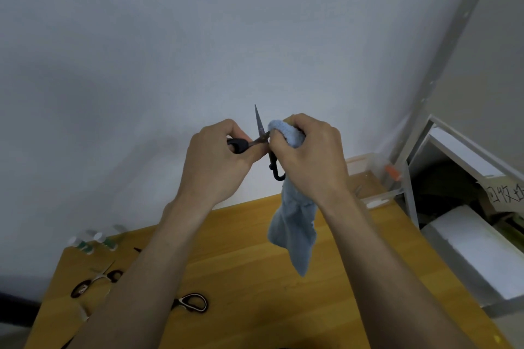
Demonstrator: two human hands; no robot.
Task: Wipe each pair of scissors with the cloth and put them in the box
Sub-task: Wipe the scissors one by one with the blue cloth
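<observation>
Both hands are raised in front of the wall, above the wooden table (255, 278). My left hand (215, 156) grips one black handle of an opened pair of scissors (259, 125); one blade points straight up and the other handle loop hangs down below. My right hand (309, 156) holds a light blue cloth (293, 224), bunched over the fingers against the other blade near the pivot, and the rest of the cloth dangles toward the table. A clear plastic box (371, 167) stands at the table's far right corner.
More scissors lie on the table's left part: a dark-handled pair (95, 282) and a pair with black-and-white loops (192, 302) partly under my left forearm. Small bottles (93, 241) stand at the back left. A grey metal shelf (453, 207) holding white boxes stands to the right.
</observation>
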